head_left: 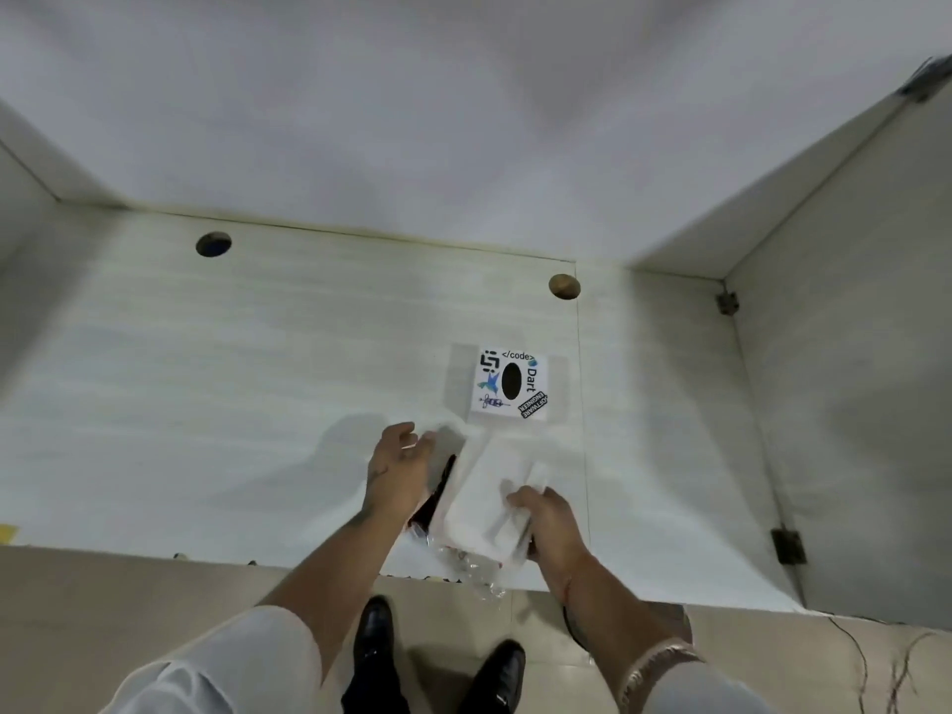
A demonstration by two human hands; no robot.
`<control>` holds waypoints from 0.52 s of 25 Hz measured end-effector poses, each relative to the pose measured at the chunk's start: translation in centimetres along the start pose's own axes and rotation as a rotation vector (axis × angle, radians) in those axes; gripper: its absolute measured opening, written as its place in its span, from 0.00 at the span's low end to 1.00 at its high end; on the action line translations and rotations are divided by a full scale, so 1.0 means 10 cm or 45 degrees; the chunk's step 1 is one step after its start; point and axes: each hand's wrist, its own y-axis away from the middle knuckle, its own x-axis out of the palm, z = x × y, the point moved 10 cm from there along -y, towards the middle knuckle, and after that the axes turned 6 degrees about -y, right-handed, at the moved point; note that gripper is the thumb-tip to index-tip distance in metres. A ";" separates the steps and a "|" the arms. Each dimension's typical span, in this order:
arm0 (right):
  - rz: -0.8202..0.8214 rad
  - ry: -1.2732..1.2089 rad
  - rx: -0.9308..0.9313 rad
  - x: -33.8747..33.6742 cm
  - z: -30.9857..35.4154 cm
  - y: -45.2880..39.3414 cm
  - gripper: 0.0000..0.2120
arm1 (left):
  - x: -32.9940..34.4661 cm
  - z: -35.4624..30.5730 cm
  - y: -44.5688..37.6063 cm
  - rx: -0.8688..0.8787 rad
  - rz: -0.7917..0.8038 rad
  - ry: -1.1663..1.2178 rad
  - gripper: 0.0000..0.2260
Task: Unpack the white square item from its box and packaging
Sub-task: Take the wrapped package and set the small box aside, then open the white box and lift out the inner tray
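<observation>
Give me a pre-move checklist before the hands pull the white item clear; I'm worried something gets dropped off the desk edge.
1. Right hand grips the white square item at its near edge: ok.
2. Left hand holds the box: cannot tell, fingers look spread and the frame is blurred.
3. Item fully free of the box: cannot tell.
4. Clear plastic wrap kept on the desk: not ok, it hangs over the near edge.
5. Stickered white card out of the way: ok, it lies beyond the hands.
</observation>
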 end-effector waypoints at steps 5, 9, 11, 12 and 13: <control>-0.444 0.743 -0.274 0.00 0.23 0.03 0.43 | -0.04 -0.17 0.05 0.056 0.085 -0.013 0.16; -0.568 1.032 -0.778 0.36 1.30 -0.20 0.46 | 0.18 -0.55 -0.07 0.138 0.118 0.064 0.15; -0.481 1.282 -0.646 0.62 1.38 -0.56 0.44 | 0.27 -0.61 -0.14 0.138 0.115 0.186 0.14; -0.469 1.364 -0.585 0.68 1.35 -0.70 0.44 | 0.29 -0.60 -0.17 0.134 0.110 0.220 0.13; -0.479 1.412 -0.544 0.70 1.33 -0.77 0.43 | 0.30 -0.59 -0.19 0.130 0.112 0.229 0.12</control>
